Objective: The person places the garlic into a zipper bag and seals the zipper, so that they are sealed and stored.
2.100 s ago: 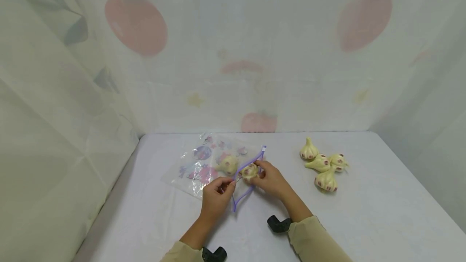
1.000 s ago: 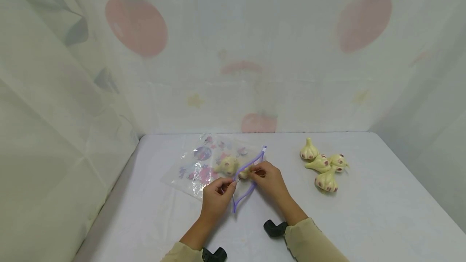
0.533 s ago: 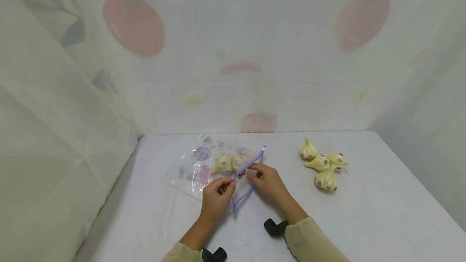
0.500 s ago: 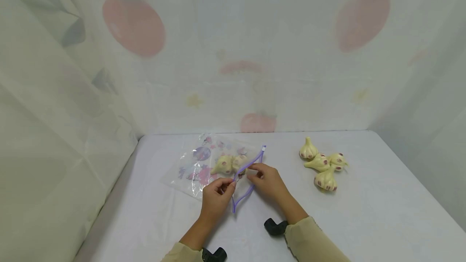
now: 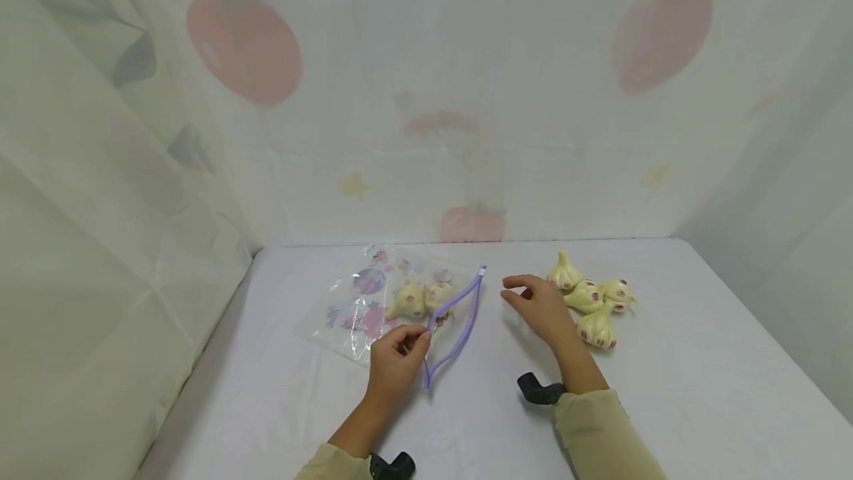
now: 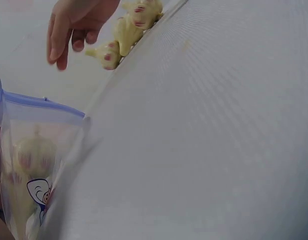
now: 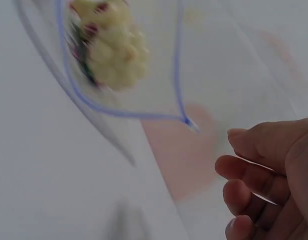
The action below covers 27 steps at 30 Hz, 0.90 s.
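A clear zip bag [image 5: 346, 302] with purple edging and printed pictures lies on the table, its mouth spread apart toward the right. Two garlic bulbs [image 5: 409, 301] rest inside, side by side. My left hand [image 5: 395, 361] pinches the near edge of the bag's mouth between thumb and fingers. Away to the right of the bag, my right hand [image 5: 541, 308] hovers with loosely bent fingers and nothing between them. Close beyond it sits a group of several garlic bulbs [image 5: 597, 327]. In the right wrist view the bag's mouth [image 7: 176, 65] faces the camera, garlic showing inside.
The white table [image 5: 693, 391] ends at a back edge against a pale curtain [image 5: 533, 132] printed with fruit. More cloth [image 5: 100, 280] hangs along the left side. A black wrist mount [image 5: 540, 390] sticks out by the right sleeve.
The right hand lets go of a second garlic bulb inside the bag, then moves out and right toward the loose bulbs. The left hand stays at the bag's edge.
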Available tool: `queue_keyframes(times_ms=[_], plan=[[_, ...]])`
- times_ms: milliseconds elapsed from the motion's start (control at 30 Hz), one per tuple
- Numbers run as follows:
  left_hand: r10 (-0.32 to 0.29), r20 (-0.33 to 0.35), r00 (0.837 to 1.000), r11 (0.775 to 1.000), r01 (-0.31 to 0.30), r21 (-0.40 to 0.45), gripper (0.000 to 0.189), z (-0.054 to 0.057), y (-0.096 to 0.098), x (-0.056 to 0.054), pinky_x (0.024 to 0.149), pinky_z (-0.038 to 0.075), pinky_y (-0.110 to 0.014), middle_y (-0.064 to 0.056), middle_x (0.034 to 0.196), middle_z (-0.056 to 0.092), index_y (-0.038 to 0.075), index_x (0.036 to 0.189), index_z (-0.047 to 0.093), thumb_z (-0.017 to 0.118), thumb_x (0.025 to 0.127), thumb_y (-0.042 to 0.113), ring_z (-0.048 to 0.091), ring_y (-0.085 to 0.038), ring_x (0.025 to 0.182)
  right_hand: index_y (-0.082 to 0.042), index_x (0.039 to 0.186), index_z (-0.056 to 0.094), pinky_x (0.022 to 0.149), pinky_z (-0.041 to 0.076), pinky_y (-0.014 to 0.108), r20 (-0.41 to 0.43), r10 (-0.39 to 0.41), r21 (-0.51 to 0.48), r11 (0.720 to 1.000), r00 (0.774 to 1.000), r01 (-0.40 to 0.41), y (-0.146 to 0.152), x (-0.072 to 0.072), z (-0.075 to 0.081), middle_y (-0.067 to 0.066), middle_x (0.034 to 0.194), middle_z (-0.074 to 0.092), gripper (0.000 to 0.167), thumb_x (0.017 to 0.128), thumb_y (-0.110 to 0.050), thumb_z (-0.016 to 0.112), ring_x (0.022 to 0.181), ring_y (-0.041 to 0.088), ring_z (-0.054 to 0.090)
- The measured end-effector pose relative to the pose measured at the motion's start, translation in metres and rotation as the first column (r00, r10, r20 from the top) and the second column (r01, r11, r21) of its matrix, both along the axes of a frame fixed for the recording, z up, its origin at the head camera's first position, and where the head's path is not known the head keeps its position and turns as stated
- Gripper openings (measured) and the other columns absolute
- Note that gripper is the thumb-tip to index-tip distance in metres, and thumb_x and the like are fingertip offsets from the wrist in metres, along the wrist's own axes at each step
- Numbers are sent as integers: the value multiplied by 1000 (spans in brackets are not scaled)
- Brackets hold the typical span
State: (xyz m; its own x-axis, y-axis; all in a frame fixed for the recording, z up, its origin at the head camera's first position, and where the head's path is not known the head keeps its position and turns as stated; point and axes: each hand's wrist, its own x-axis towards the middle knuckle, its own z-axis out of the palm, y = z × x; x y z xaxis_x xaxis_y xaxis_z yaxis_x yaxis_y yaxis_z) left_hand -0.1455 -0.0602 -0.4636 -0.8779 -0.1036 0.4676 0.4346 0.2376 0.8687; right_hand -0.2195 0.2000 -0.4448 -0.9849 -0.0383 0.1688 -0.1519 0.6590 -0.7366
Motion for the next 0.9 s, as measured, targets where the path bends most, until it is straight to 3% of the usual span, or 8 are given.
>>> queue_keyframes(times_ms=[233, 367, 467, 533, 667, 767, 900], plan=[[8, 21, 1000, 1000, -8, 3, 7, -2, 0, -1, 50, 43, -17, -9, 67, 68, -1, 82, 72, 73, 80, -8, 52, -3, 60, -10, 124, 66, 70, 44, 30, -21, -205, 3, 979, 979, 205, 52, 2, 15, 10, 115, 69, 36, 94, -29, 67, 94, 23, 55], [23, 27, 999, 1000, -23, 2, 10, -18, -1, -9, 49, 42, -17, -8, 66, 68, 1, 82, 73, 74, 79, -8, 52, -3, 59, -7, 126, 63, 70, 44, 29, -7, -283, 7, 959, 959, 283, 80, 10, 25, 13, 115, 65, 40, 95, -32, 65, 97, 24, 53], [24, 26, 999, 1000, -24, 3, 11, -31, -3, -15, 49, 42, -16, -5, 66, 68, 5, 82, 74, 75, 79, -6, 52, -3, 59, -5, 126, 59, 68, 44, 29, 53, -315, 37, 949, 948, 313, 99, 18, 33, 15, 110, 60, 47, 94, -39, 64, 94, 26, 52], [13, 15, 1000, 1000, -13, 12, 12, -34, -5, -17, 49, 43, -16, -3, 67, 68, 7, 83, 74, 76, 80, -4, 53, -2, 59, -3, 127, 55, 66, 43, 30, 123, -304, 85, 952, 945, 295, 112, 23, 37, 15, 109, 55, 57, 93, -48, 63, 94, 28, 51], [-11, -8, 1000, 1000, 11, 21, 11, -36, -7, -18, 50, 44, -17, 0, 68, 69, 11, 84, 75, 76, 82, 1, 55, -4, 60, 1, 128, 44, 69, 43, 37, 284, -201, 174, 972, 938, 156, 130, 32, 44, 22, 113, 50, 74, 88, -57, 64, 96, 34, 50], [-17, -2, 1000, 1000, 17, 24, 11, -35, -7, -18, 49, 44, -18, 1, 68, 69, 12, 84, 75, 76, 82, 2, 55, -5, 60, 4, 128, 42, 71, 46, 40, 375, -125, 194, 979, 919, 54, 137, 36, 46, 28, 116, 49, 77, 86, -55, 68, 99, 39, 52], [-8, 17, 1000, 1000, 8, 24, 10, -29, -5, -15, 50, 43, -17, -2, 68, 69, 9, 83, 75, 75, 82, -1, 54, -4, 60, 6, 126, 42, 70, 50, 41, 443, -84, 182, 983, 892, 3, 138, 34, 41, 31, 119, 51, 76, 84, -48, 74, 100, 39, 54]])
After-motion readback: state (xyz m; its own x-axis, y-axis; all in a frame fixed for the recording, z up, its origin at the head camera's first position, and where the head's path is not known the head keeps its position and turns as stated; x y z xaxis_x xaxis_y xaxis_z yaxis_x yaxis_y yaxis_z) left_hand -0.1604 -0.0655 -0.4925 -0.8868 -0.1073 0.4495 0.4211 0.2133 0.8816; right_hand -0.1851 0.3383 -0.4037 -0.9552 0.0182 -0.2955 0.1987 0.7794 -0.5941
